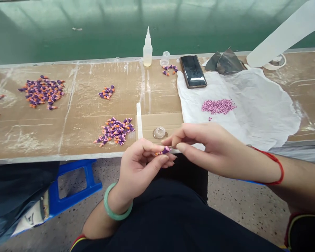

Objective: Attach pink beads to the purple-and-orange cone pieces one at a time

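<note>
My left hand (141, 162), with a green bangle on its wrist, pinches a small purple and orange piece (165, 151) between thumb and fingers over my lap. My right hand (212, 148), with a red cord on its wrist, is closed in a pinch right beside that piece; a thin tool seems to be in its fingers, too small to name. Both hands hover just in front of the table's front edge (68, 157). A heap of similar purple and orange pieces (115, 130) lies on the cardboard just left of the hands. A small clear dish (159, 132) sits behind them.
More piles of pieces lie at far left (43, 91), at the middle (106, 92) and near the back (170, 69). A glue bottle (147, 49), a clear cap (165, 57), a phone (193, 71), pink beads (218, 106) on a white sheet (262, 105). A blue stool (73, 187) stands below left.
</note>
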Motion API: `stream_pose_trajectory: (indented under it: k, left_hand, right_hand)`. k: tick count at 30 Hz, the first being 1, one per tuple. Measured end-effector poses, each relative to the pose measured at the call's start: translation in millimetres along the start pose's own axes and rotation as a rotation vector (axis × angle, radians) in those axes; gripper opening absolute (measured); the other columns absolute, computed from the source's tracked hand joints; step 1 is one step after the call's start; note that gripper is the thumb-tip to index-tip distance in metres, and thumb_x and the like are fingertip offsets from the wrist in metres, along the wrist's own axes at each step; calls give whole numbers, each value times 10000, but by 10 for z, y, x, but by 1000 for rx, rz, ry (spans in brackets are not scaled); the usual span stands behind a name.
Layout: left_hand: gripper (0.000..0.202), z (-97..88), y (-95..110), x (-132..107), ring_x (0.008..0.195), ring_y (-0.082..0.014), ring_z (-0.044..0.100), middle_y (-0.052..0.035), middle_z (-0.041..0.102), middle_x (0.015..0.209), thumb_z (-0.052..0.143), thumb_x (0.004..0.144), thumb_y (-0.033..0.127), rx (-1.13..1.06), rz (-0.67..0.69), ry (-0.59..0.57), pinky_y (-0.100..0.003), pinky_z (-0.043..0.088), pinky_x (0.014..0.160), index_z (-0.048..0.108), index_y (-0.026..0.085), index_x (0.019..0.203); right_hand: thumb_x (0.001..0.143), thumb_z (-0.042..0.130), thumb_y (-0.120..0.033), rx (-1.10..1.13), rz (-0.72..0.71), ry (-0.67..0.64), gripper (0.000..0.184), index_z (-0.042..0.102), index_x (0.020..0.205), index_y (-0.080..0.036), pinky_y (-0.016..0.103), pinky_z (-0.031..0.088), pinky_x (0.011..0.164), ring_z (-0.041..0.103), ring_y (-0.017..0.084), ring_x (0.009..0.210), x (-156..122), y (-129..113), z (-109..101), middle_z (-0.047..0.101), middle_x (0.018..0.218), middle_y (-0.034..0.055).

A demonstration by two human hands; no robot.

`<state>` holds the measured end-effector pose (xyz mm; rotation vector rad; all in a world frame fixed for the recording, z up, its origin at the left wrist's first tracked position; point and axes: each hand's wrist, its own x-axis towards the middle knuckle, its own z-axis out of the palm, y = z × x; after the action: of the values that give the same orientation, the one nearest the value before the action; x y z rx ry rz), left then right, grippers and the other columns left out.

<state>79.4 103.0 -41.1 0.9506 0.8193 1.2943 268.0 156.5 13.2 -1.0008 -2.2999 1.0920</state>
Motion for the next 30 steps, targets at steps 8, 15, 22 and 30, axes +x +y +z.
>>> stream_pose_trajectory:
  k: [8,15,22,30]
  left_hand:
    - [33,-37,2,21,686,-167,786,-51,812,821,716,900,177,189,-15,-35,-190,627,598,685,175,912]
    - [42,-625,185,254,538,-146,628,-19,731,664,694,855,217,1062,258,-29,-265,493,576,727,200,835]
    - [185,-1309,462,772,775,-219,648,-60,730,826,695,833,314,1426,119,90,-339,509,748,745,170,938]
    - [168,-1738,510,1711,1076,-272,612,-115,722,1087,582,821,132,1748,212,-82,-452,450,1034,739,169,870]
  right_hand:
    - [948,544,-297,13,164,96,186,710,923,-217,290,565,689,721,186,783,-138,209,-114,777,906,48]
    - [910,565,-605,16,407,231,377,733,873,-269,406,619,755,741,285,922,-461,492,-231,787,994,74]
    - [810,606,-722,96,640,366,414,734,903,-340,555,590,904,722,336,1037,-728,982,-250,777,1095,53]
    - [758,627,-752,139,683,389,444,740,879,-340,619,547,958,716,362,1043,-704,1157,-312,778,1087,66]
